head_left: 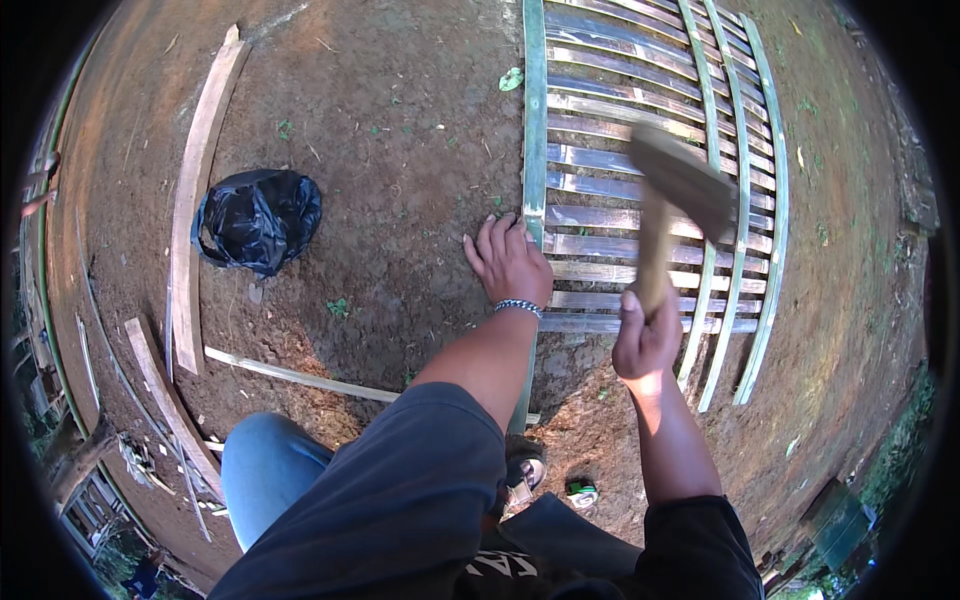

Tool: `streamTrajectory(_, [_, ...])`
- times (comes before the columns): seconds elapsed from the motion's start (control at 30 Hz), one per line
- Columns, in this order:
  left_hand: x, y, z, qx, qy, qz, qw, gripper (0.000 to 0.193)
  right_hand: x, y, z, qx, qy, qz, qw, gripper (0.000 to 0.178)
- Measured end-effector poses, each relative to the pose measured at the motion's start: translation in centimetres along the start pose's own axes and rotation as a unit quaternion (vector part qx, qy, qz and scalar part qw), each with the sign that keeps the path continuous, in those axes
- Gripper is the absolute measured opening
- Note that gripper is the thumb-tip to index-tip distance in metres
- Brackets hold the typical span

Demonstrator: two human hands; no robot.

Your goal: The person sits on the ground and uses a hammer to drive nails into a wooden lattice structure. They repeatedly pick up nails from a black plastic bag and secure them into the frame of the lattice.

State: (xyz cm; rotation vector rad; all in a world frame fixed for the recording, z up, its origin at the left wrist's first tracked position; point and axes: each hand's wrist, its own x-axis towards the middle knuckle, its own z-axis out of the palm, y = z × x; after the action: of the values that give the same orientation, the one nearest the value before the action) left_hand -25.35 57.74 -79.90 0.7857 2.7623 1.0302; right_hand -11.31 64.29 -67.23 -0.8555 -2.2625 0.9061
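Observation:
A latticed bamboo panel [620, 185] lies on the ground, its many cross slats joined to long green strips. My left hand [512, 262] rests palm down against the panel's left green strip [535, 120], fingers spread and thumb side next to it. Whether anything small is under those fingers is hidden. In my right hand [648, 340] is the wooden handle of a hatchet [685, 185], gripped near its lower end. The hatchet's broad head is raised over the slats and smeared by motion.
A black plastic bag [262, 220] sits on the dirt to the left, beside a long plank [203, 190]. A shorter board [172, 405] and a thin strip [300, 377] lie nearer me. My bent knee [265, 465] is at the lower left. Wood scraps lie at the far left.

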Motion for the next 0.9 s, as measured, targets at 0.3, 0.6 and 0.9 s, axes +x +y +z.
streamTrajectory(0.3, [-0.3,-0.2,0.0,0.000,0.014,0.004,1.000,0.023,-2.1,0.8,1.7,-0.100,-0.187,0.279,0.937,0.044])
streamTrajectory(0.6, [-0.2,0.0,0.0,0.005,0.008,0.007,1.000,0.024,-3.2,2.7,3.1,-0.207,-0.230,0.158,0.938,0.040])
streamTrajectory(0.9, [-0.3,0.0,-0.2,0.006,-0.002,0.001,1.000,0.028,-4.4,3.5,2.8,-0.149,-0.152,0.156,0.964,0.036])
